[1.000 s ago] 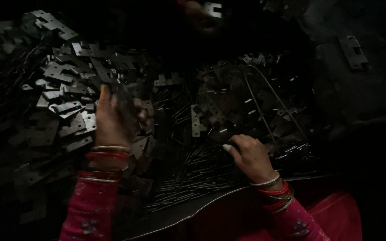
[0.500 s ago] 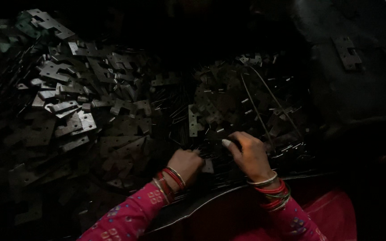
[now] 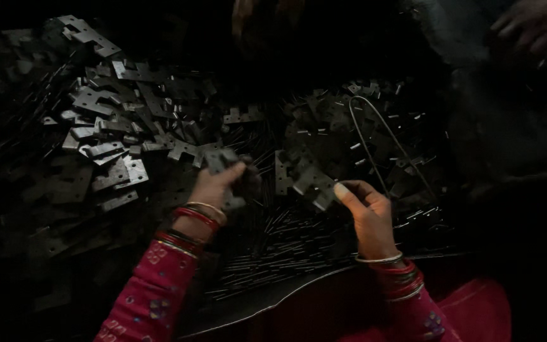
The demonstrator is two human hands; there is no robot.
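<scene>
Hinge leaves: we grip one (image 3: 221, 159) in our left hand (image 3: 218, 187) and another (image 3: 316, 190) in our right hand (image 3: 365, 212), both held above the bed of thin pins (image 3: 273, 244). They look not yet joined. A large heap of loose leaves (image 3: 106, 136) remains at left.

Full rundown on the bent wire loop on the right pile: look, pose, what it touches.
The wire loop is a thin, pale metal rod bent into a narrow hairpin, rounded end away from the person. It lies flat on the right pile of hinge plates, its legs spreading toward the near right. Neither hand touches it; the right hand is nearest. Its leg ends vanish in shadow.
</scene>
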